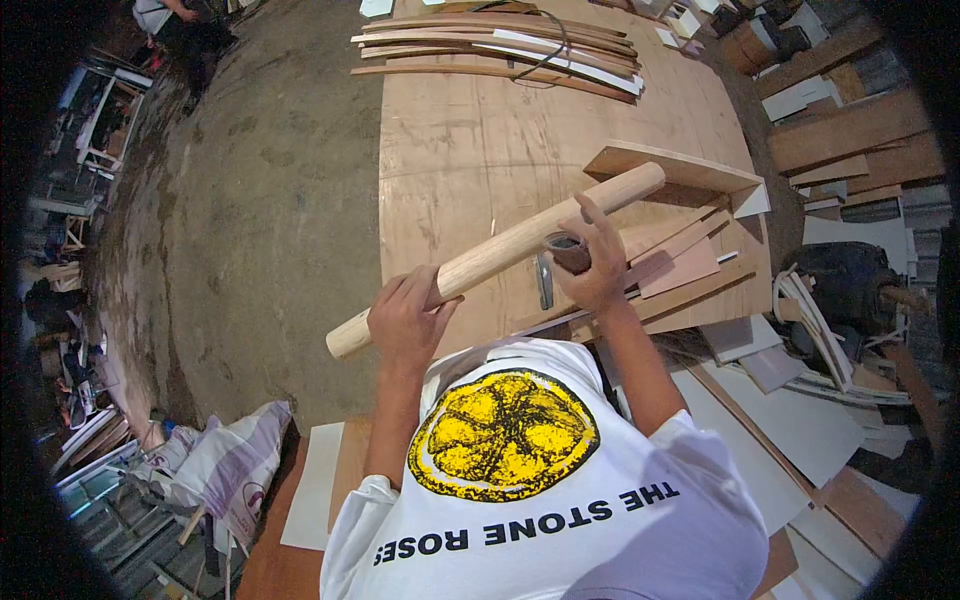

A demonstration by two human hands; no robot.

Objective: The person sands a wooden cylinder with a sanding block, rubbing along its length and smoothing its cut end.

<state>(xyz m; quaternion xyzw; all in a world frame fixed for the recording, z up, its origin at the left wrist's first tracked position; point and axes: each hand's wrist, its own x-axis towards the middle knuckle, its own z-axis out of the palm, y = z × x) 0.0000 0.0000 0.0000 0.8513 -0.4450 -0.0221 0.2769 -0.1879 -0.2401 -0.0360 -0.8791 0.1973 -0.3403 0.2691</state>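
Note:
A round, pale wooden pole slants across in front of me, its near end low on the left and its far end up on the right. My left hand is wrapped around it close to the lower end. In my right hand is a dark, curled sheet that looks like sandpaper, held between thumb and palm. The fingers of that hand reach up to the pole's underside. Just left of the sheet, a narrow dark metal tool lies on the plywood tabletop.
Several thin curved wood strips and a looped cord lie at the table's far end. An angled board and loose strips sit on the right. Boards pile up beside me. A white sack is on the left, and another person far left.

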